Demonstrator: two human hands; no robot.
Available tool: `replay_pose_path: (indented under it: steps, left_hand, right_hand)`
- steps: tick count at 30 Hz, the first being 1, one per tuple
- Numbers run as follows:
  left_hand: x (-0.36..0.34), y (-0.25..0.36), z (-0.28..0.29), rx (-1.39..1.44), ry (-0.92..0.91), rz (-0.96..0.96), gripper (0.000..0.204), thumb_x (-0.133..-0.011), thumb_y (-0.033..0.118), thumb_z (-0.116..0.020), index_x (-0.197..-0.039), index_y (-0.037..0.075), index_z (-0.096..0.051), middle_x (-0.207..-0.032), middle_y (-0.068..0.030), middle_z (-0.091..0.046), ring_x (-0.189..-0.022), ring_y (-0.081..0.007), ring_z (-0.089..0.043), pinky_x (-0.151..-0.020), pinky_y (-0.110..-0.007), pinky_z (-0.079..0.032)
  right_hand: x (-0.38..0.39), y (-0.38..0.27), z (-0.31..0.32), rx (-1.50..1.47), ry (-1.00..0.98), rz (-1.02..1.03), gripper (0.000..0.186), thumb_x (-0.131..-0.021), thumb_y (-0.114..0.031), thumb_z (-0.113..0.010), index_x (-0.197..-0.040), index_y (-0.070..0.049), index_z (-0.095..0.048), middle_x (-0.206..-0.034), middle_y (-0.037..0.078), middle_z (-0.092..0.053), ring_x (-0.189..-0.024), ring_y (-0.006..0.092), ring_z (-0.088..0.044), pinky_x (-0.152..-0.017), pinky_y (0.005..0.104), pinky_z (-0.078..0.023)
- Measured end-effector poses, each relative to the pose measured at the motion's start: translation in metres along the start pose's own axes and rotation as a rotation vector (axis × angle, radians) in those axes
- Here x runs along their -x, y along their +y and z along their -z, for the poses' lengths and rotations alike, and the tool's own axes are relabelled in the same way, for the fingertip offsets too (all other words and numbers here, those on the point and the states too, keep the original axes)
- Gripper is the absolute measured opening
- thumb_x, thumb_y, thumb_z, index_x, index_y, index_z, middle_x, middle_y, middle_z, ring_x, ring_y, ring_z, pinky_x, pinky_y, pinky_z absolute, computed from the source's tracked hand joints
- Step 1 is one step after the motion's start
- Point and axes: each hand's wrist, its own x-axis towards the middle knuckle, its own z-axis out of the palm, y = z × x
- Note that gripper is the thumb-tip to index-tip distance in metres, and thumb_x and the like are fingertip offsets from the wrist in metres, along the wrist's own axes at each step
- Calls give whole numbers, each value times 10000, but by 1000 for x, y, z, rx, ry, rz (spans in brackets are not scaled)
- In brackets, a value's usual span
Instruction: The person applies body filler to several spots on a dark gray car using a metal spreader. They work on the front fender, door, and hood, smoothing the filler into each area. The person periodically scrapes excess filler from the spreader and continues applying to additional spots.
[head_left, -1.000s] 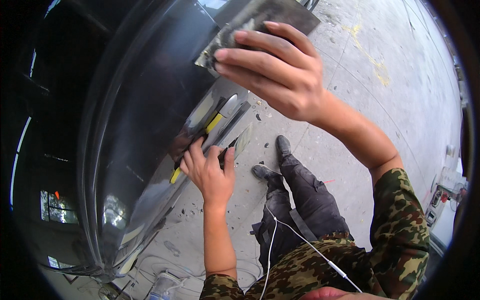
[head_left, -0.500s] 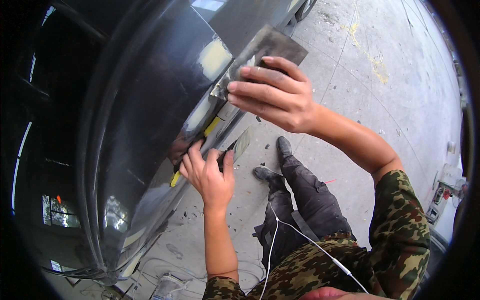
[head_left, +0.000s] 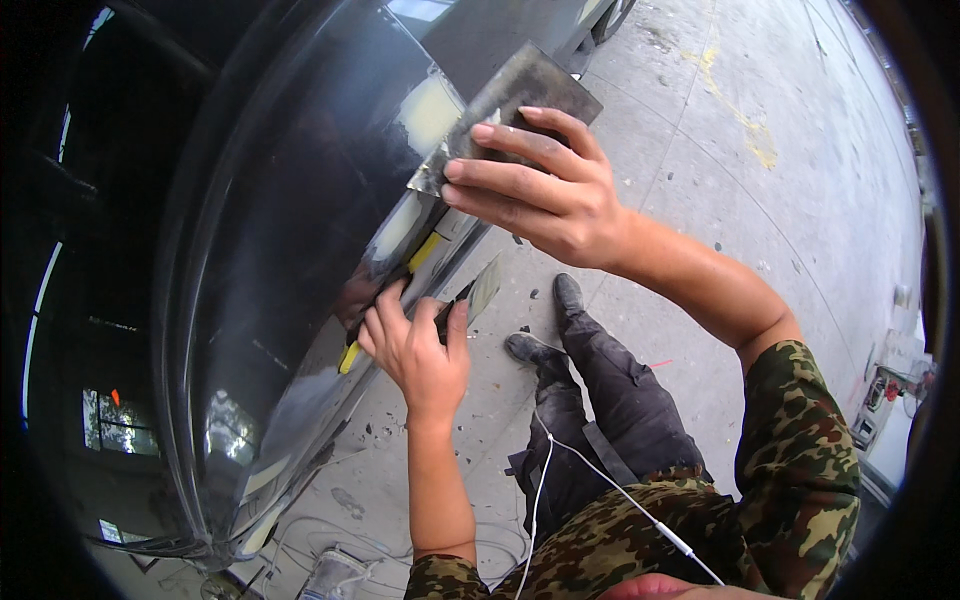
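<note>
My right hand holds a flat, dark-grey rectangular plate against the lower edge of a black car panel. My fingers lie across the plate, and its near corner carries pale smears. Just beyond it is a cream filler patch; a smaller pale patch shows on the panel's edge nearer me. My left hand has a scraper with a black grip and a pale greenish blade between thumb and forefinger. Its other fingertips touch the panel edge beside a yellow strip.
Grey concrete floor spreads to the right, with scattered dark chips and a yellow stain. My boots stand beside the car. Cables lie near its closer end, and a white cord hangs down my front. Equipment stands far right.
My right hand and the plate have shifted slightly left along the panel, toward the car. My left hand and the scraper have hardly moved.
</note>
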Motion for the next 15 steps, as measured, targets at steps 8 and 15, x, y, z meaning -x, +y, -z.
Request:
replay_pose_path:
  steps: [8, 15]
  left_hand:
    - [-2, 4, 2, -9, 22, -18, 332, -925, 388, -696, -860, 64, -666, -1247, -179, -586, -1109, -370, -516, -974, -491, -342]
    - [1, 3, 1, -25, 22, -16, 353, -939, 419, -679, -867, 74, -678, -1240, -177, -588, -1109, -366, -514, -975, -485, -336]
  right_hand:
    - [-6, 12, 25, 74, 84, -18, 323, -842, -198, -687, -1148, -210, -789, -1208, -35, -732, -1159, 213, -679, -1030, 458, -480]
    - [-37, 27, 14, 59, 77, 46, 351, -831, -163, -735, -1175, -205, -793, -1224, -16, -740, -1200, 224, -669, -1064, 463, -458]
